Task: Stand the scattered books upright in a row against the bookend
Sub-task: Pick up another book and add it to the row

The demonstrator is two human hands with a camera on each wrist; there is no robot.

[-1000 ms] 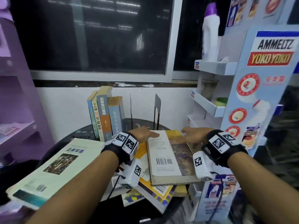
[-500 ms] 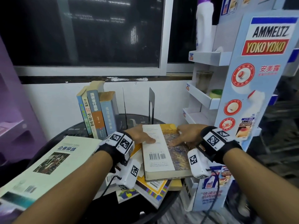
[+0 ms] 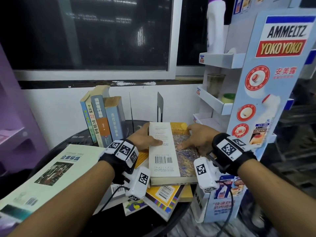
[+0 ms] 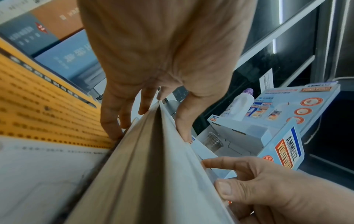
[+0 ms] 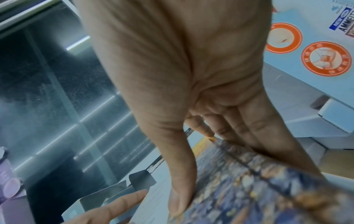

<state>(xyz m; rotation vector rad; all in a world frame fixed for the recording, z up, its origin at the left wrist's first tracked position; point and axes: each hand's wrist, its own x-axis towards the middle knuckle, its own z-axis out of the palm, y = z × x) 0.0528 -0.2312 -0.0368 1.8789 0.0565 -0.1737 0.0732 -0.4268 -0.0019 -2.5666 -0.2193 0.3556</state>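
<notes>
Head view: both hands hold one thick paperback (image 3: 169,151) that lies back cover up, barcode toward the near side, on top of a loose pile of books (image 3: 160,195) on a round dark table (image 3: 71,141). The left hand (image 3: 143,137) grips the book's left edge, thumb lying on the white cover and fingers hidden under that edge. The right hand (image 3: 198,137) grips the right edge, thumb pressed on the patterned part of the cover and fingers wrapped over the side. The left wrist view confirms the left hold: thumb above, fingers curled under the page block, with the right thumb and a finger visible on the opposite edge. The right wrist view, blurred, shows the right fingers running under the patterned cover and the thumb on top. Beyond the pile, at the far side of the table, four books (image 3: 102,117) stand upright in a row, leaning slightly right. To their right stand two thin metal bookend plates (image 3: 159,106), apart from the row. A large pale green book (image 3: 51,171) lies flat at the near left, overhanging the table. A cardboard display stand (image 3: 266,100) occupies the right.
</notes>
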